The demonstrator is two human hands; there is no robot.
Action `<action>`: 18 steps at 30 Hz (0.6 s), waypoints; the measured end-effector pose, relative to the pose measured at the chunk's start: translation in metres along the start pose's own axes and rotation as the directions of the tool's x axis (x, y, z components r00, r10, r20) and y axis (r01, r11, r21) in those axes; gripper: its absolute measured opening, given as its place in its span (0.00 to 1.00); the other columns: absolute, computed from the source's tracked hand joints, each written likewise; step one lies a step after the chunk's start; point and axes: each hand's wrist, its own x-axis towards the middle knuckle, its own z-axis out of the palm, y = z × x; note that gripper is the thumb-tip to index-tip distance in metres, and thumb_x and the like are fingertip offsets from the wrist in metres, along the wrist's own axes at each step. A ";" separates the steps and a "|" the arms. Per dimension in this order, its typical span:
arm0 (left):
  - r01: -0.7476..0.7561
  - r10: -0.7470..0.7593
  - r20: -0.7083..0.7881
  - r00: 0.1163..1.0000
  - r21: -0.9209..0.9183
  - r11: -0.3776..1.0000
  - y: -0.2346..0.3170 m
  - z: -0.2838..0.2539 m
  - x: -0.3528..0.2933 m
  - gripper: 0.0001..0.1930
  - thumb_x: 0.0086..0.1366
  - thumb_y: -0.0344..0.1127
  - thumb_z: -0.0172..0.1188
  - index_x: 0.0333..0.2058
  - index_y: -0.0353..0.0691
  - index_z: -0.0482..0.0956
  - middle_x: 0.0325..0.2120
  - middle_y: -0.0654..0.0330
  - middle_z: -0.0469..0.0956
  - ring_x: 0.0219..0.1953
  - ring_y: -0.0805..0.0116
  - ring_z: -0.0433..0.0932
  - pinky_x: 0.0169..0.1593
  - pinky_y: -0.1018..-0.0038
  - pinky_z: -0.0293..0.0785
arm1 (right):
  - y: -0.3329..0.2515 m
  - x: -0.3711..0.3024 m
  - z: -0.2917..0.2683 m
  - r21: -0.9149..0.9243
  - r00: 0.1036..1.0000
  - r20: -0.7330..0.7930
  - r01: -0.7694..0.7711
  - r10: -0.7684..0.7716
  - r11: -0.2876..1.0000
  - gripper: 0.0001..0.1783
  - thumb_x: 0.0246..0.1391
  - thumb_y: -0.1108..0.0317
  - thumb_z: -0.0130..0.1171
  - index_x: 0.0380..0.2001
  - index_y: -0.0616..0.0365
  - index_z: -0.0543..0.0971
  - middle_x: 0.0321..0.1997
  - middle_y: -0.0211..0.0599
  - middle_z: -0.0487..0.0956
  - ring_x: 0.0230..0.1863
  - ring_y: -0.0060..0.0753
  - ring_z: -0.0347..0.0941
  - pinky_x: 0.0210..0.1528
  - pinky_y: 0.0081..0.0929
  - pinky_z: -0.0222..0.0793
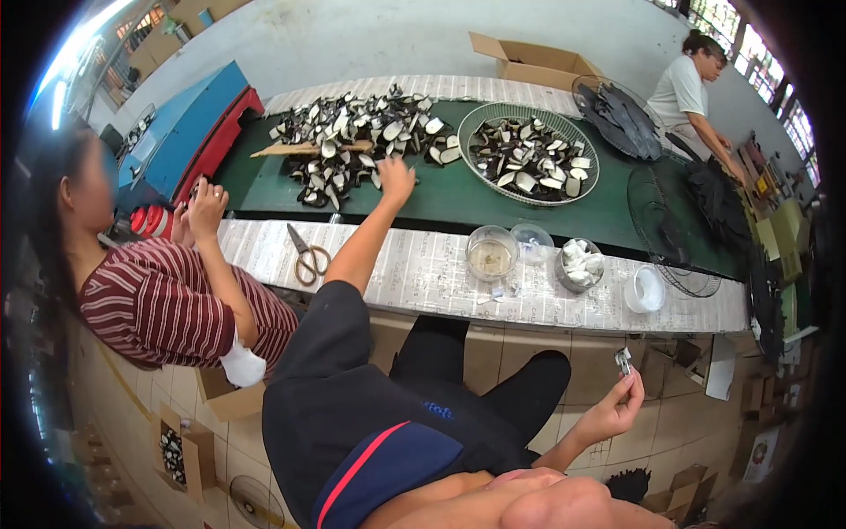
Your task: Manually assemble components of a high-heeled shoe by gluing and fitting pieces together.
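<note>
My left hand (pixel 397 182) stretches across the green table to the edge of a heap of small curved black-and-white pieces (pixel 352 141). Its fingers look spread apart at the pieces, and I make out nothing held in them. My right hand (pixel 614 411) is raised in front of the table, at the lower right. Between its thumb and fingertips it pinches a small silvery metal piece (pixel 623 361), too small to tell its exact kind. Right of the heap, a round wire basket (pixel 464 159) holds more of the black-and-white pieces.
Scissors (pixel 307 256) lie on the paper-covered near strip, left of several small tubs, one a bowl of white bits (pixel 579 264). A co-worker in a striped shirt (pixel 176 300) sits at the left, beside a blue-and-red machine (pixel 189 123). Another person (pixel 686 97) handles dark pieces at the far right.
</note>
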 end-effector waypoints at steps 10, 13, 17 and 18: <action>-0.050 0.049 -0.007 0.999 -0.167 0.985 -0.037 0.036 -0.010 0.13 0.54 0.39 0.65 0.36 0.37 0.81 0.44 0.52 0.76 0.54 0.47 0.66 0.58 0.51 0.56 | -0.005 -0.006 0.010 0.190 0.991 0.117 -0.078 0.057 0.979 0.05 0.59 0.76 0.52 0.33 0.69 0.75 0.41 0.41 0.78 0.38 0.27 0.73 0.43 0.22 0.72; 0.090 -0.163 -0.079 0.984 -0.568 0.818 -0.007 0.027 -0.024 0.13 0.57 0.36 0.63 0.37 0.34 0.81 0.38 0.52 0.79 0.43 0.54 0.76 0.51 0.65 0.68 | -0.001 -0.012 0.012 0.249 0.975 0.133 -0.205 0.177 0.947 0.06 0.60 0.76 0.51 0.34 0.69 0.75 0.41 0.39 0.78 0.36 0.22 0.73 0.41 0.19 0.71; 0.428 -0.213 0.490 0.845 -0.859 -0.280 0.001 -0.001 -0.061 0.14 0.65 0.40 0.57 0.44 0.37 0.76 0.40 0.58 0.78 0.43 0.60 0.77 0.49 0.67 0.72 | 0.003 -0.012 0.023 0.317 0.943 0.235 -0.305 0.237 0.898 0.06 0.60 0.75 0.52 0.35 0.69 0.76 0.41 0.39 0.78 0.34 0.20 0.72 0.39 0.18 0.70; 0.529 -0.167 0.638 0.752 -0.734 -0.426 0.011 -0.018 -0.076 0.16 0.66 0.38 0.54 0.48 0.34 0.71 0.46 0.54 0.74 0.47 0.56 0.76 0.52 0.61 0.73 | 0.005 -0.012 0.027 0.342 0.938 0.242 -0.322 0.248 0.883 0.06 0.60 0.75 0.52 0.35 0.68 0.76 0.40 0.39 0.78 0.33 0.20 0.72 0.39 0.18 0.70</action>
